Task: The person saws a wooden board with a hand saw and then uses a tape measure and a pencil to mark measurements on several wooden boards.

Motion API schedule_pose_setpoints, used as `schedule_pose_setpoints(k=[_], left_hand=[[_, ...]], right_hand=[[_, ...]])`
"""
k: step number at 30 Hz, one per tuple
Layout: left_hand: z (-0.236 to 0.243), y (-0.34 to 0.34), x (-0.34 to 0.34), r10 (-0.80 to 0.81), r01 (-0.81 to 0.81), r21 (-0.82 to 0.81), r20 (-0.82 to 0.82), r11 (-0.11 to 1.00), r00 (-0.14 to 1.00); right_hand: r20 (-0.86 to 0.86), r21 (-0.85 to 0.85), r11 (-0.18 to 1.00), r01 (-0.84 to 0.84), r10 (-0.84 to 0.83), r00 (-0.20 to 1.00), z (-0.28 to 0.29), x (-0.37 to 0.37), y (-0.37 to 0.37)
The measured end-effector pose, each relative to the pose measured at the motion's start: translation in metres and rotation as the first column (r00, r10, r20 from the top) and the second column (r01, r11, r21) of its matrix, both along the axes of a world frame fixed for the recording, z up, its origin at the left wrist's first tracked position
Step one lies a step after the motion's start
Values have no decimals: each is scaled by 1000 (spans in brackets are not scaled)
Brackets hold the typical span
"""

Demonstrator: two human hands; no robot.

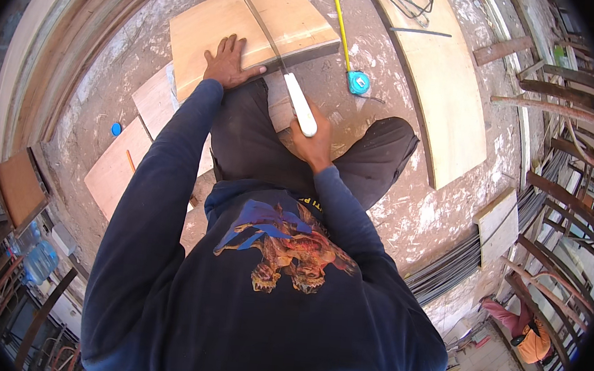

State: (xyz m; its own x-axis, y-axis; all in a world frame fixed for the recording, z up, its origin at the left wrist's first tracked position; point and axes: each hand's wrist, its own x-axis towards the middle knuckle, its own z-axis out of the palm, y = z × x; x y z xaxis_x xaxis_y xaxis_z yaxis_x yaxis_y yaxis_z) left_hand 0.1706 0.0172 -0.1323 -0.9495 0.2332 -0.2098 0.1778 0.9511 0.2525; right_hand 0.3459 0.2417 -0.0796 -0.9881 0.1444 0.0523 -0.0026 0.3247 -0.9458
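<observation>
A handsaw with a white handle (298, 104) is in my right hand (312, 139), the fingers wrapped round the grip. Its narrow blade (261, 23) runs away from me across a pale plywood piece (300, 8), seen nearly edge-on; how deep it sits in the wood I cannot tell. My left hand (230, 63) lies flat on the plywood to the left of the blade, fingers spread, thumb toward the near edge. That near edge of the plywood rests by my left knee and looks thick and dark.
A turquoise tape measure (358, 83) lies right of the plywood, its yellow tape (338, 18) pulled out. Beyond is a long plywood strip (450, 107). Offcuts (121, 165) and a blue cap (116, 129) lie left. Thin dark rods (448, 260) and another person (532, 340) are at right.
</observation>
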Motion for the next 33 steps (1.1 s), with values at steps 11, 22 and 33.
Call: schedule_pose_setpoints(k=[11,22,33], left_hand=[[-4,-5,-1,-5,5,15,-16,1000,1000],[-2,-10,1,-5,3,29,72,1000,997],[6,-9,-7,-29,29,-17,-5,999,1000]], right_hand=[[260,61,996,-58,40,965,143,48,25],[376,10,998,-56,48,926,134,68,34],[114,19,1000,23,-25,993,-10,-30,0]])
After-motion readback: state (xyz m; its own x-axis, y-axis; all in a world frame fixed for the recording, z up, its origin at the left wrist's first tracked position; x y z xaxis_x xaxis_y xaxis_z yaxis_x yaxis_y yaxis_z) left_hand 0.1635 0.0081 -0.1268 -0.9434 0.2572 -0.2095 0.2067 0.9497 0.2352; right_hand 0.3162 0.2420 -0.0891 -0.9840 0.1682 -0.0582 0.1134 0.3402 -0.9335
